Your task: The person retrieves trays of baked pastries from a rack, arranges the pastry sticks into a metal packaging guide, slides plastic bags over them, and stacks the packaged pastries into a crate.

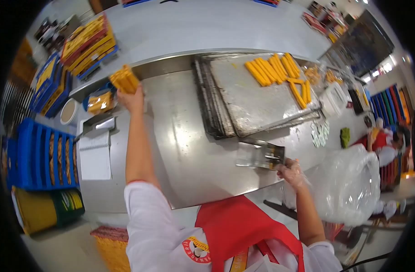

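My left hand (133,99) is closed around a bundle of yellow breadsticks (125,79), raised over the far left part of the steel table (171,136). Below it sits a packed bag of yellow sticks (100,103). At the front edge, my right hand (292,174), in a clear plastic glove, grips a shiny metal scoop-like holder (259,154) with nothing visible inside. Beyond the holder, a stack of metal baking trays (248,109) bears loose yellow breadsticks (266,70) on its top tray.
To the left are a notebook (95,156), a white tub (69,112) and blue crates (33,154). On the right, a large clear plastic bag (348,181) bulges beside the table. A white container (333,99) stands past the trays. Another person (385,143) is at far right.
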The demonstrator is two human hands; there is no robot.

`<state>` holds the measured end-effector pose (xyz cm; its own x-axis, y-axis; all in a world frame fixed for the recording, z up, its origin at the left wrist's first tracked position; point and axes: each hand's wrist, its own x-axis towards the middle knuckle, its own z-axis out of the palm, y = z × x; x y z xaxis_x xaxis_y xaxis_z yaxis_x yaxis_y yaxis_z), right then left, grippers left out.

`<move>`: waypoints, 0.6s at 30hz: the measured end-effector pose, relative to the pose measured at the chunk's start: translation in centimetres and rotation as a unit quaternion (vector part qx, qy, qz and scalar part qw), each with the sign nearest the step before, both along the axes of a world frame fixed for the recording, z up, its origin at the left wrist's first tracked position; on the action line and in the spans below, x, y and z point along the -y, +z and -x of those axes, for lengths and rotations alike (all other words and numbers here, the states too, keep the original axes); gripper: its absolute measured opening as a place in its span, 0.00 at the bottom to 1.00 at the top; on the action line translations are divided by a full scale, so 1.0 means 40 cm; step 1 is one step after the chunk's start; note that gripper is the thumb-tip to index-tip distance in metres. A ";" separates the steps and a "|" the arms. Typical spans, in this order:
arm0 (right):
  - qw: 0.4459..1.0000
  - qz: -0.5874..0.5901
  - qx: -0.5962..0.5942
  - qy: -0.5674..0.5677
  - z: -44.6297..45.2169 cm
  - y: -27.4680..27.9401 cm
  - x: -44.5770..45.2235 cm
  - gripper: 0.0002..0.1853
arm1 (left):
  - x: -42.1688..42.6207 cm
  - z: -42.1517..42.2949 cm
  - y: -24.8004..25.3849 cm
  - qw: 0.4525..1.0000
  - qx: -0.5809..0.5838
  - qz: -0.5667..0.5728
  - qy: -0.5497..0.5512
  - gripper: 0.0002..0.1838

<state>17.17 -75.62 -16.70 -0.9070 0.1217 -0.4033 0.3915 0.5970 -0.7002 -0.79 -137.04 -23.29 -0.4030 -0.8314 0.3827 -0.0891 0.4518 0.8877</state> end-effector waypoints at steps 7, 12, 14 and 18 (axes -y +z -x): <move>0.989 0.113 0.082 0.050 -0.100 0.055 0.245 0.20 | -0.343 -0.365 0.092 0.964 0.102 -0.060 -0.237 0.43; 0.921 0.232 0.259 0.174 -0.087 0.155 0.369 0.22 | -0.596 -0.592 0.152 0.920 0.278 0.076 -0.266 0.48; 0.950 0.145 0.120 0.251 -0.005 0.126 0.348 0.24 | -0.666 -0.615 0.182 0.872 0.430 0.114 -0.205 0.56; 0.942 -0.115 -0.194 0.248 0.230 0.225 0.268 0.31 | -0.674 -0.595 0.170 0.864 0.452 0.164 -0.151 0.62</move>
<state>7.97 -86.35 -7.72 -0.9489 -0.3124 -0.0448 -0.2344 0.7927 -0.5628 23.00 -110.08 -16.47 -0.8396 -0.5432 -0.0064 -0.5133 0.7894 0.3367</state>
